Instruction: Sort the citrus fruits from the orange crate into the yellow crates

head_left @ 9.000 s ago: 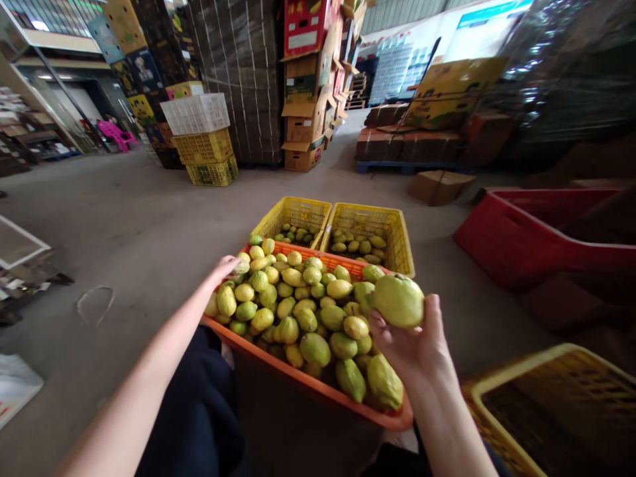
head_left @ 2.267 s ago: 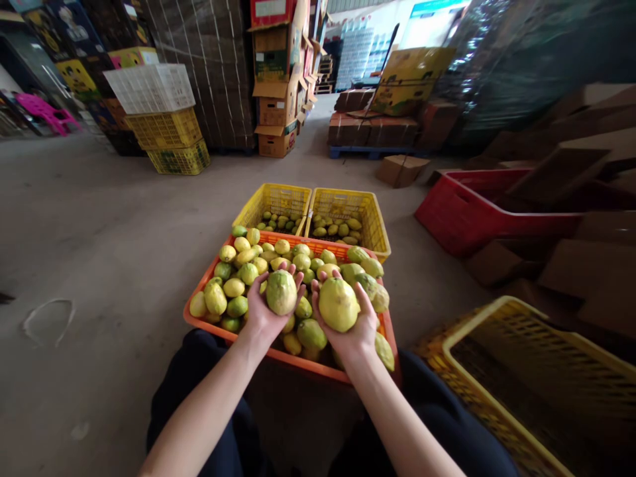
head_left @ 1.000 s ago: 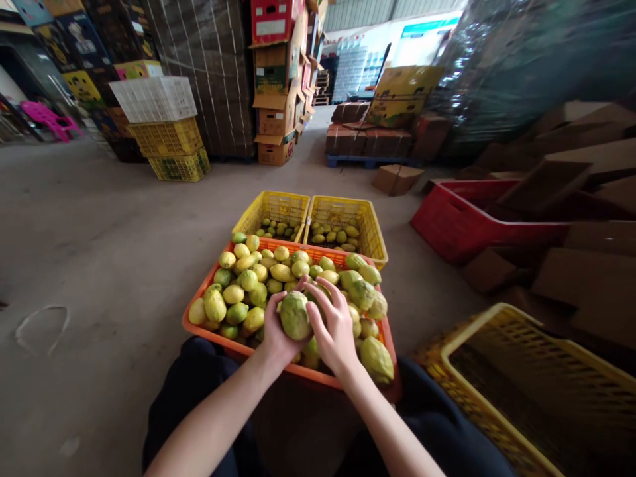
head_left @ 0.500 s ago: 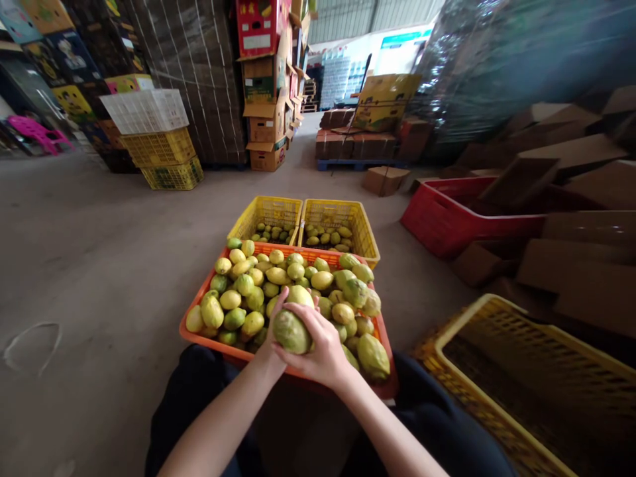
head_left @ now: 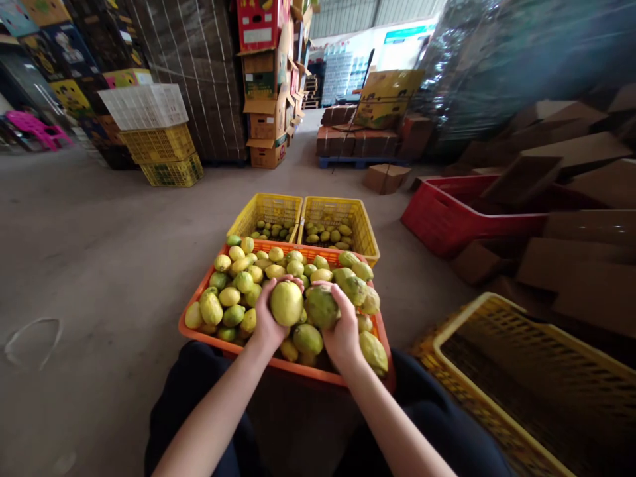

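My left hand [head_left: 266, 324] is cupped around a pale yellow-green lemon [head_left: 287, 303], with the thumb along its left side. In my right hand [head_left: 346, 333] rests a greener, blotchy lemon [head_left: 321, 307], the thumb over its right side. The two fruits are side by side, a small gap between them. Below my hands stands an orange crate [head_left: 211, 338] full of yellow and green lemons. A loose green lemon [head_left: 308, 340] lies between my wrists, and a large knobbly one [head_left: 372, 353] is at the crate's near right corner.
Two yellow crates [head_left: 338, 203] with some lemons in the bottom stand behind the orange one. To my right are another yellow crate [head_left: 477, 311] and a red crate [head_left: 432, 222] among cardboard pieces. Stacked cartons [head_left: 263, 126] and a pallet [head_left: 342, 161] are farther back.
My hands have moved apart. Earlier they were clasped together around the fruits, one above the other; now each hand holds one lemon, side by side.
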`<state>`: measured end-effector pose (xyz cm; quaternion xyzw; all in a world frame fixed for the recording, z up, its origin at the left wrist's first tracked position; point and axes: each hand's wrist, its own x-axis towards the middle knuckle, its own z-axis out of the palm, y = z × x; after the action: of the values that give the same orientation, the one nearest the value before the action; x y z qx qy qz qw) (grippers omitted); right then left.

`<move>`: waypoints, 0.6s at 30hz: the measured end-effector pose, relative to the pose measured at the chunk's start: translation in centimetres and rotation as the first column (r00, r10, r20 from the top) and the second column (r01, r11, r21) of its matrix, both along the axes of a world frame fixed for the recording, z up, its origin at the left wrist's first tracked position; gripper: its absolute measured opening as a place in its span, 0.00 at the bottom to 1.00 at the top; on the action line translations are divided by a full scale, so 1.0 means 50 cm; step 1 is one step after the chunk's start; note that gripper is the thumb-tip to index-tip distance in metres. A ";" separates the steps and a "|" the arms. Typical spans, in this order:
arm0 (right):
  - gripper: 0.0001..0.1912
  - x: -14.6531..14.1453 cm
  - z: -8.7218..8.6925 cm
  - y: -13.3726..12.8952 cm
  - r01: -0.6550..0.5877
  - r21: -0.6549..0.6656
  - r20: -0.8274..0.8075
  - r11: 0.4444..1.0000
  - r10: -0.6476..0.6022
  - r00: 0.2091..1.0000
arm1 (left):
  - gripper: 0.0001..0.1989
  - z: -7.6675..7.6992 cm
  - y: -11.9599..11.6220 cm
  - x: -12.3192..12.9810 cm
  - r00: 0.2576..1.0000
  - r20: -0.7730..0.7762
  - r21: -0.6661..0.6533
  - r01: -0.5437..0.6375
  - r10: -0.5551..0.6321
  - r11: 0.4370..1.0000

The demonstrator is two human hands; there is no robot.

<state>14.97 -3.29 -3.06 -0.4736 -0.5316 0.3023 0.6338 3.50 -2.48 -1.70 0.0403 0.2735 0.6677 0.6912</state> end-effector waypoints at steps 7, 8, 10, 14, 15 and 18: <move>0.16 0.000 0.021 -0.032 -0.104 0.010 -0.109 0.995 0.104 0.989 | 0.12 -0.014 -0.010 -0.015 0.975 -0.222 0.201 0.030 0.016 0.979; 0.17 0.001 0.020 -0.033 -0.103 0.025 -0.099 0.994 0.105 0.990 | 0.12 -0.012 -0.011 -0.019 0.968 -0.249 0.232 0.037 0.022 0.972; 0.18 0.002 0.017 -0.034 -0.099 0.048 -0.093 0.994 0.103 0.990 | 0.13 -0.008 -0.012 -0.027 0.955 -0.296 0.288 0.058 0.032 0.956; 0.20 0.000 0.017 -0.035 -0.094 0.057 -0.101 0.994 0.100 0.990 | 0.14 -0.003 -0.012 -0.032 0.947 -0.319 0.319 0.085 0.022 0.944; 0.20 0.000 0.018 -0.036 -0.090 0.053 -0.097 0.994 0.095 0.991 | 0.14 -0.002 -0.012 -0.033 0.950 -0.313 0.310 0.087 0.015 0.947; 0.20 0.001 0.025 -0.039 -0.056 0.053 -0.062 0.997 0.060 0.996 | 0.13 -0.001 -0.014 -0.035 0.953 -0.301 0.277 0.100 -0.012 0.956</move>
<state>15.01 -5.22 -1.80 -0.4319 -0.5322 0.3218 0.6532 1.75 -3.19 -1.74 0.2482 0.2725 0.6667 0.6478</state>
